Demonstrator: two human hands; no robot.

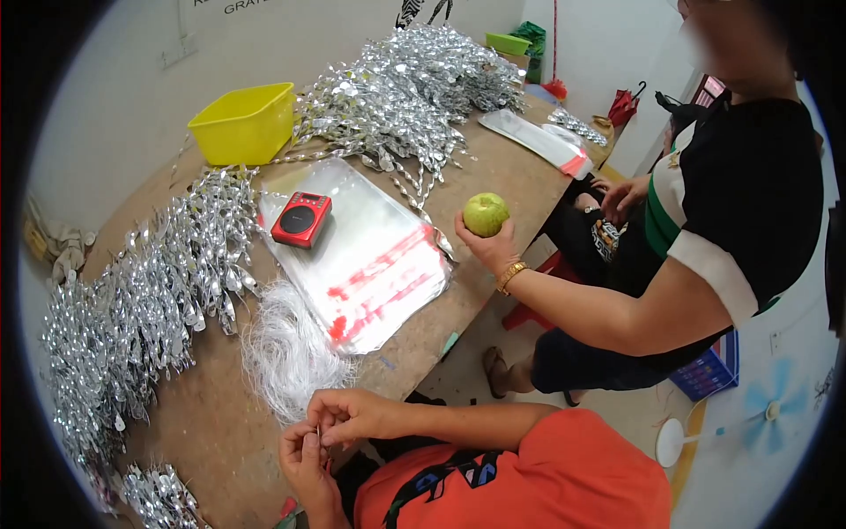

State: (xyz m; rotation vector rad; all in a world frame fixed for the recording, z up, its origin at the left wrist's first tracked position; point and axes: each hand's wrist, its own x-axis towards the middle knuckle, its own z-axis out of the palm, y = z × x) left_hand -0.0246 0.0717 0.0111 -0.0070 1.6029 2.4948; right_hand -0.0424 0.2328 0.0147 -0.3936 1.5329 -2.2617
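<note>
— What are the wearer's two hands doing at the bottom of the frame?

— The left hand [304, 458] and right hand [348, 416] meet just off the edge of the wooden table [493, 176]. The fingertips of both are pinched together on something thin and tiny; I cannot tell what it is. Just above them lies one bundle of white threads [286, 353].

— How many silver heaps?

— Three I can count: one pile of silver leaf sprays [405, 88] at upper centre, one [150, 300] along the left, and a small one [159, 498] at lower left.

— Anything else on the table?

— One yellow plastic bin [245, 123] at upper left, one small red radio [301, 219] sitting on a stack of clear bags with red strips [370, 264] in the middle, and a second stack of bags [542, 137] at the far end.

— And the other person?

— Seated at right in a black top; one hand [489, 247], with a gold wristwatch [510, 276], has its fingers curled around one green apple [486, 214], held over the table edge.
</note>
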